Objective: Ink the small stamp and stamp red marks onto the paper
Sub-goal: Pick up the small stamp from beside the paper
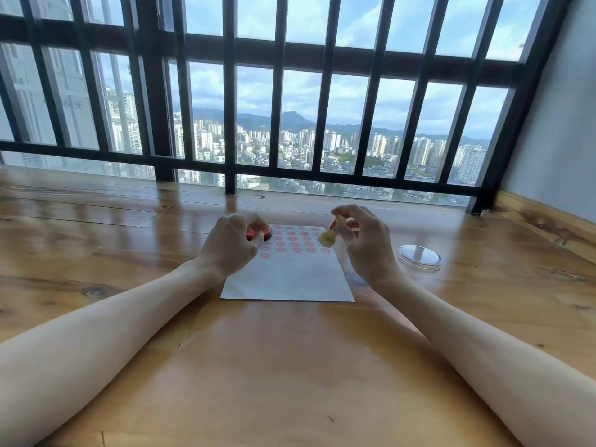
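Pinching the small stamp (329,236) tilted above the paper's (290,279) far right corner, the right hand (364,243) is hovering with wrist raised — the left hand (230,243) is gripping the red ink pad (260,233) at the paper's far left corner, near the table's (290,366) far edge.

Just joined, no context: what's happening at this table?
A person is stamping red marks on a sheet of paper. The left hand steadies a red ink pad at the sheet's far left corner. The right hand holds a small yellowish stamp lifted above the paper. Several rows of red marks are done; the near half is blank. A clear lid lies to the right.
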The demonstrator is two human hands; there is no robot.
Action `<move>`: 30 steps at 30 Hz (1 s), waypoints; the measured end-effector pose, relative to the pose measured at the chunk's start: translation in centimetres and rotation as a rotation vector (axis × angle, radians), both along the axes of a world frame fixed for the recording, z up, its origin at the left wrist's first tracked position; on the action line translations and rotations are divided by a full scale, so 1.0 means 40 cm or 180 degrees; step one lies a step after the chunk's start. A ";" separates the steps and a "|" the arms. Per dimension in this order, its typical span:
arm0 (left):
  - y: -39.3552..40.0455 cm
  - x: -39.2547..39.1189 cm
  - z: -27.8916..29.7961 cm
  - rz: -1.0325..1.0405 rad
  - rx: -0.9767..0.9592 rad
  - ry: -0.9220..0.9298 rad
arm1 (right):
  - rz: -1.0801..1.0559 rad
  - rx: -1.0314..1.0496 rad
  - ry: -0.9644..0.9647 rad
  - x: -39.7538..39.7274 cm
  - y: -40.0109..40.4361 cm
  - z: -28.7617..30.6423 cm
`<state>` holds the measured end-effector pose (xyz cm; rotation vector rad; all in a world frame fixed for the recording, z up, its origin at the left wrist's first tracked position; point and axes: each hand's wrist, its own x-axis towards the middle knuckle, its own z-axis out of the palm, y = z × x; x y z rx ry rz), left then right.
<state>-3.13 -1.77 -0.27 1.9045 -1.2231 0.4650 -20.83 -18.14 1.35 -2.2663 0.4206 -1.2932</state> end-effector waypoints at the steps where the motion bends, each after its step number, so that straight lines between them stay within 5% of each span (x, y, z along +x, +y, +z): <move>1: -0.001 -0.005 0.000 -0.0064 -0.0004 -0.0013 | 0.0058 0.0047 -0.0028 0.005 0.010 0.002; 18: -0.005 -0.068 0.013 -0.0807 -0.0301 0.0218 | 0.0696 0.1134 -0.0242 0.006 0.079 0.004; 30: -0.002 -0.068 0.016 -0.0896 -0.0336 0.0059 | 0.0745 0.1174 -0.0238 0.007 0.074 -0.001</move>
